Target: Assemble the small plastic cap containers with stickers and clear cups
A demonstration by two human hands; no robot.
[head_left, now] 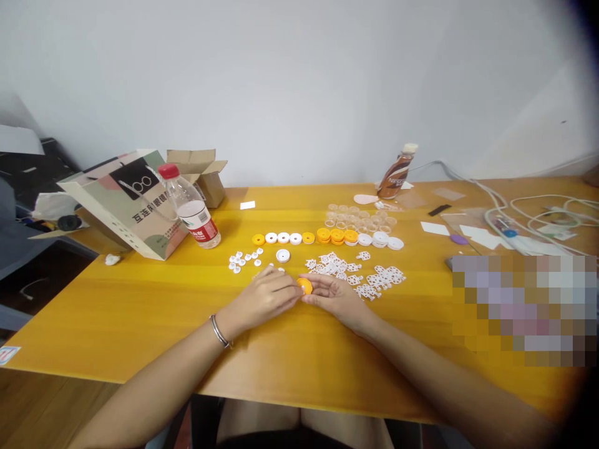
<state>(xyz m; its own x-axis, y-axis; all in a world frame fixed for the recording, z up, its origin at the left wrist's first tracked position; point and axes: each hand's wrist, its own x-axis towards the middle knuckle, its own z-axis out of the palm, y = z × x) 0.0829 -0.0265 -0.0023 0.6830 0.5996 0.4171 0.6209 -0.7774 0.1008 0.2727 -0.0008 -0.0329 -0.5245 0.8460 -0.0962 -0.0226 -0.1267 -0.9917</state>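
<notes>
Between my two hands, just above the table, is a round orange plastic cap [305, 286], tilted towards me. The fingers of my left hand [270, 295] are pressed to its left side, where a small white bit shows. My right hand [337, 298] grips its right edge between thumb and fingers. Beyond my left hand lie a white round cap [282, 255] and several small white pegs [239, 259]. Right of centre are heaps of white openwork plastic pieces [330, 265]. A row of orange caps [337, 236] and white caps [283, 238] runs behind them.
Clear plastic rings [360, 217] lie behind the row. A water bottle [199, 218], a paper bag [140, 212] and a cardboard box [208, 181] stand at the left. A brown drink bottle [397, 174] is at the back; cables [515, 212] and white cards [435, 229] lie at the right.
</notes>
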